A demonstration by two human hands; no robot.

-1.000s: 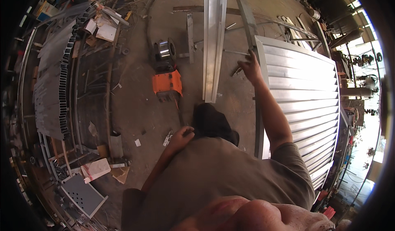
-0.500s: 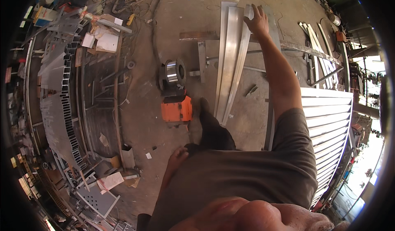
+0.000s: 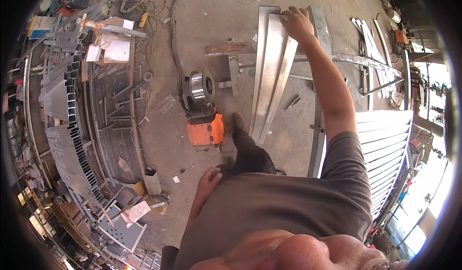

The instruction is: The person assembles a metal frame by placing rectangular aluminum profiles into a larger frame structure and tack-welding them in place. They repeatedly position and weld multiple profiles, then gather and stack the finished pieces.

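Observation:
Several long silvery metal profiles lie side by side on a metal frame, running lengthwise away from me. My right hand [image 3: 297,24] is at the far end of the right-hand profile [image 3: 285,65], fingers bent over its edge and pointing left; the hand covers that end. Left of it, a wider flat profile [image 3: 271,63] overlaps another profile [image 3: 258,72]. My left hand [image 3: 208,179] hangs by my hip with its fingers curled, and nothing shows in it.
An orange machine [image 3: 206,129] with a wire spool [image 3: 198,85] stands left of my foot. A steel beam [image 3: 315,147] runs along my right, beside a white slatted panel [image 3: 382,149]. Stacked metal tubes [image 3: 62,149] line the left. A dark cable [image 3: 174,39] crosses the floor.
My right hand has shifted slightly left and its fingers have bent over the profile's end. The right-hand profile now lies closer against the wider one. The view has shifted slightly.

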